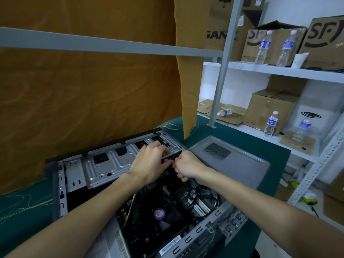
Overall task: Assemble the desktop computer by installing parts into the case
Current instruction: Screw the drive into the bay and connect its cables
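We're maybe halfway, since the case (74, 175) lies open on the green mat with board and cooler fan (159, 214) already in, our left hand (149, 162) curled on a dark part by the drive cage, right hand (186, 164) fisted beside it, side panel (242, 164) still off.

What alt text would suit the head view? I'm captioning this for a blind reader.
Two bare hands work at the far end of an open computer case lying on a green mat: the left hand rests on the metal drive cage, and the right hand is curled beside it. The CPU fan shows inside; the side panel lies alongside.
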`<move>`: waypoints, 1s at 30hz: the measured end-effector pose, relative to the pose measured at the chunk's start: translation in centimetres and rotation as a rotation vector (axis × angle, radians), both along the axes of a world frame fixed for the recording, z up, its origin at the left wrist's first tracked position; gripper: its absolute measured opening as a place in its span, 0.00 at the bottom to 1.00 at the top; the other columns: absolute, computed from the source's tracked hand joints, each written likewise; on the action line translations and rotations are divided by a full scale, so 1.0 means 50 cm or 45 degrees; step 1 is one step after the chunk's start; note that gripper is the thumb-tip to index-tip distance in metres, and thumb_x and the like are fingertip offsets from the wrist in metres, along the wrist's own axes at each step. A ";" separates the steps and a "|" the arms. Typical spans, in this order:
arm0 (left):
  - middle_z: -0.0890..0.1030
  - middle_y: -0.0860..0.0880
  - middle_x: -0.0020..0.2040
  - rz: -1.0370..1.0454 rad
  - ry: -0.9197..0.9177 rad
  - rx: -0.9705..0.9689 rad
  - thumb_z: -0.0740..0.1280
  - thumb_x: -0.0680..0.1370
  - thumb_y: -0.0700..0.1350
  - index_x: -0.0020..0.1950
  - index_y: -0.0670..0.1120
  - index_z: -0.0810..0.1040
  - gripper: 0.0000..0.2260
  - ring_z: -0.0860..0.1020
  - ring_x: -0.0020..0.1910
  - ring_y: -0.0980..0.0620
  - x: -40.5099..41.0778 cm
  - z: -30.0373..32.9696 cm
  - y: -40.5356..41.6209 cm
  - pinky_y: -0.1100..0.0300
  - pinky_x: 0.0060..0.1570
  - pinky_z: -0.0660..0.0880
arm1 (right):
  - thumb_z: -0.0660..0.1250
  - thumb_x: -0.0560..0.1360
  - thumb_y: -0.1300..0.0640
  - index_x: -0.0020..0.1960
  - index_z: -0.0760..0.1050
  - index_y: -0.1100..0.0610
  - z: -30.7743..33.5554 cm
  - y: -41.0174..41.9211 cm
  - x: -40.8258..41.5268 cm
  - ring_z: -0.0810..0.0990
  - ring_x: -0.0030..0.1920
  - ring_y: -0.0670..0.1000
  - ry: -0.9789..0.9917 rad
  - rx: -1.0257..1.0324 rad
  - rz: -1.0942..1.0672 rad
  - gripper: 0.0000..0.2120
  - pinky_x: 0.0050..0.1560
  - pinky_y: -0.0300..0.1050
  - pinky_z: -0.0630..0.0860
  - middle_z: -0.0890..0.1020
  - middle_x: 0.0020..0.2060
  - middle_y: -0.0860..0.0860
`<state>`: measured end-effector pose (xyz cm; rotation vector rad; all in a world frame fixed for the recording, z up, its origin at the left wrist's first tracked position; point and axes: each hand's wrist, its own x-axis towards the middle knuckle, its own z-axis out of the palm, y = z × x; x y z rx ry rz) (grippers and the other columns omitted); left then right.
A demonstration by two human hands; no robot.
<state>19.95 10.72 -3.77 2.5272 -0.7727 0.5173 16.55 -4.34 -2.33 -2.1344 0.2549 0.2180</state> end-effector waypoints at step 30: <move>0.79 0.56 0.38 0.032 0.204 -0.103 0.72 0.76 0.48 0.43 0.54 0.75 0.06 0.77 0.38 0.58 -0.085 0.017 -0.021 0.54 0.37 0.77 | 0.79 0.72 0.50 0.53 0.79 0.53 0.094 -0.096 0.112 0.79 0.51 0.53 -0.738 -1.160 1.030 0.14 0.44 0.46 0.70 0.78 0.49 0.48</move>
